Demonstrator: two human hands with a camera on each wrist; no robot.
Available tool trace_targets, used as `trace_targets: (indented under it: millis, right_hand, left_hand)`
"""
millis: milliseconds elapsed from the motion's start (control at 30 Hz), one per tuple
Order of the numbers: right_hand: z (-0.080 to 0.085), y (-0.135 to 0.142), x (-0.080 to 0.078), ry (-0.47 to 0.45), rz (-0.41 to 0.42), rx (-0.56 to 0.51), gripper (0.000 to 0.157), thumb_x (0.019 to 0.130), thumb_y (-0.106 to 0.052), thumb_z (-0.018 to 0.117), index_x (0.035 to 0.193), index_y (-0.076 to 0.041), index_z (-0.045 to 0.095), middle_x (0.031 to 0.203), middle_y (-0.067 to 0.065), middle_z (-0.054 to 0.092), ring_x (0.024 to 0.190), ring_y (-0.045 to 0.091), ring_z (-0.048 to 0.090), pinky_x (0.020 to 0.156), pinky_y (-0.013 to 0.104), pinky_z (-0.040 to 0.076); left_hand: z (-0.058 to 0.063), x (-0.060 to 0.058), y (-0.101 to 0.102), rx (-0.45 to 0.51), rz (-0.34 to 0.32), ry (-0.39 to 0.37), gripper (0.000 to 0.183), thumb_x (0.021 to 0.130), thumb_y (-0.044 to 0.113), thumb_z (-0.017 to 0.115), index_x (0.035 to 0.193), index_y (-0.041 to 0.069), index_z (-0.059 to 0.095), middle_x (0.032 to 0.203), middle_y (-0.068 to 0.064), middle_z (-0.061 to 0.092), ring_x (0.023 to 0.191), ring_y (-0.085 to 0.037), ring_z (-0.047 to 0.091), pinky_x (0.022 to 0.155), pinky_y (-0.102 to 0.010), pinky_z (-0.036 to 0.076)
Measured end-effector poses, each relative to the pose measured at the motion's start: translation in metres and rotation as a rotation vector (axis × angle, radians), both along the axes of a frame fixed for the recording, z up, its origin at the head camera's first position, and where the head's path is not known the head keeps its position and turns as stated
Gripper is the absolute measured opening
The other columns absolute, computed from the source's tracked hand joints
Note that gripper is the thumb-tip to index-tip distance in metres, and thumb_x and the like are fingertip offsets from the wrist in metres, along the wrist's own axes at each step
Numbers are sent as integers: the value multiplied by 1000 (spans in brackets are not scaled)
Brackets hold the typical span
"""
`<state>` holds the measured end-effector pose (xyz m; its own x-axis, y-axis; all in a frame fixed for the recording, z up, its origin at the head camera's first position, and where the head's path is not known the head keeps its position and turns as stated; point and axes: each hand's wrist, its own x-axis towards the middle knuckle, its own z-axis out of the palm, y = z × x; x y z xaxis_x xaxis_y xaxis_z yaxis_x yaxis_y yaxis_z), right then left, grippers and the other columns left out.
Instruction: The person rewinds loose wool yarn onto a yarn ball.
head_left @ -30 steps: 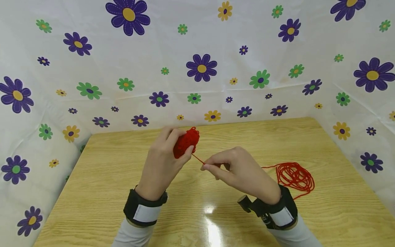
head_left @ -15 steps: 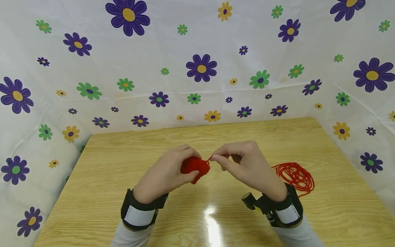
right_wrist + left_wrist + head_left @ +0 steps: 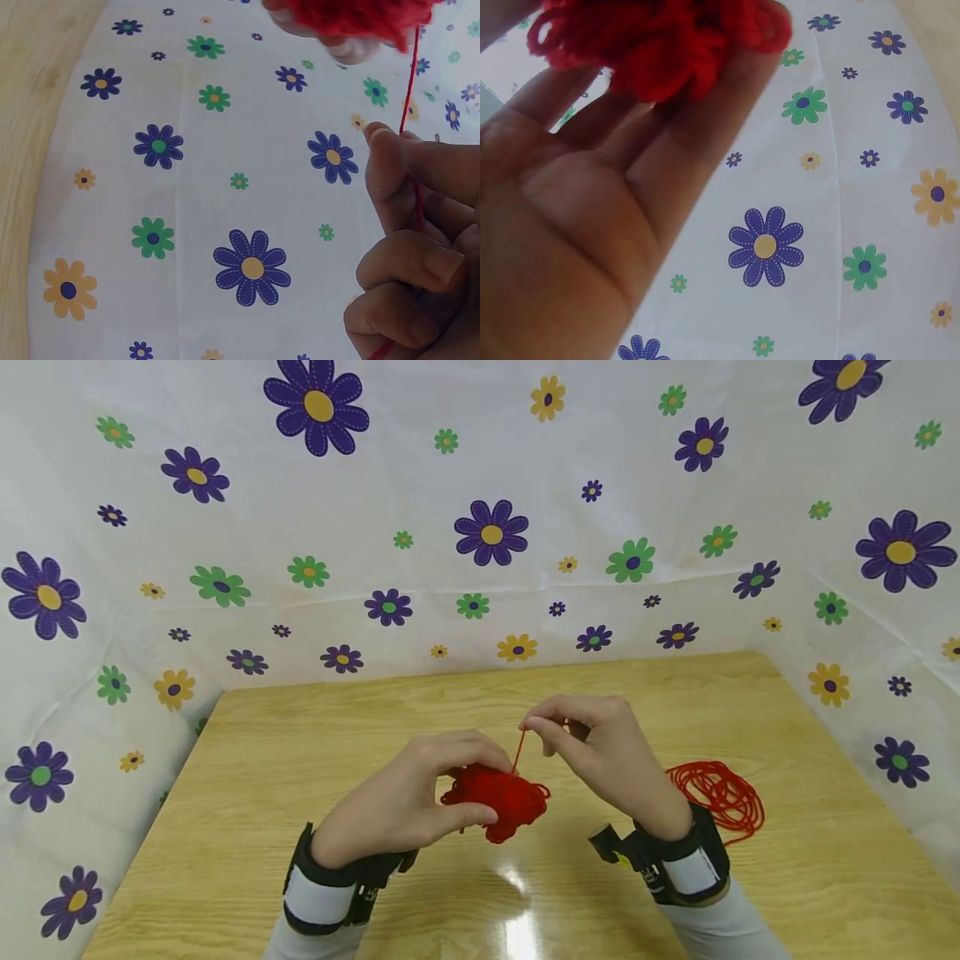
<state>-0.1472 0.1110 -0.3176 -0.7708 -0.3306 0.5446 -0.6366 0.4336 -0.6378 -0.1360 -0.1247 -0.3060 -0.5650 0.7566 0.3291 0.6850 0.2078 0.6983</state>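
A ball of red yarn (image 3: 501, 797) is gripped between the thumb and fingers of my left hand (image 3: 405, 797), above the middle of the table. In the left wrist view the red yarn ball (image 3: 660, 45) sits at the fingertips, with small loops sticking out. My right hand (image 3: 600, 752) is just right of it, a little higher, and pinches a yarn strand (image 3: 518, 752) between thumb and forefinger. That strand runs taut up from the ball. In the right wrist view the strand (image 3: 410, 90) passes through the pinch and across the palm, beside the curled fingers.
Loose loops of red yarn (image 3: 720, 797) lie on the wooden table (image 3: 300, 760) at the right, partly behind my right wrist. A white cloth with printed flowers (image 3: 420, 485) stands behind and at both sides of the table. Both wrists wear black straps.
The yarn ball has come down and toward me and has been turned in my left hand. My right hand has moved up and right, drawing the strand from sloping to nearly upright.
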Motion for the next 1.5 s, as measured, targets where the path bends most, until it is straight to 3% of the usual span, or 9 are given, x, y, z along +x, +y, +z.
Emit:
trace_targets:
  millis: [167,367,633,767,933,1300,1500]
  right_hand:
    - [-6,-3,-3,-61,11,73,7,91,-15,68,89,-15,74,62,-3,62,49,11,48,39,24,37]
    - [-6,-6,-2,-145,54,179,14,91,-5,66,97,-14,75,77,-3,71,58,9,54,49,24,52]
    - [-5,-8,1,-193,95,227,12,90,-3,63,90,-9,73,62,0,67,49,9,49,43,22,38]
    - [-5,-9,2,-212,125,236,12,91,-6,63,85,-11,72,59,-4,65,47,9,46,42,19,31]
    - [-5,-10,2,-198,150,235,9,91,-14,67,88,-17,75,58,-7,62,48,8,47,41,19,30]
    - [-2,-13,12,-162,195,258,12,93,-23,65,90,-26,76,62,-11,64,50,6,52,41,20,37]
    - [0,-14,12,-143,199,264,12,93,-23,66,89,-27,76,63,-12,64,50,3,51,42,20,38]
  left_hand:
    - [1,3,1,99,-23,-45,40,76,4,81,110,10,62,111,-7,66,100,-16,60,77,-36,62]
    - [4,4,1,223,63,-51,41,74,-4,80,108,8,62,111,-9,66,102,-20,60,79,-40,61]
    - [3,0,4,358,211,-17,38,75,-9,77,108,2,62,112,-14,65,102,-21,61,77,-44,62]
    - [2,-1,5,408,274,-10,39,75,-11,76,110,0,61,113,-16,65,102,-22,62,77,-44,61]
    - [-1,-4,6,490,347,51,40,75,-13,75,111,-3,61,112,-15,65,99,-22,64,77,-43,61]
    - [-8,-13,8,436,447,259,41,71,-7,80,108,-2,63,108,-15,66,96,-21,63,69,-45,63]
    - [-12,-17,8,335,481,352,40,73,2,81,109,0,64,109,-13,66,94,-18,61,67,-41,62]
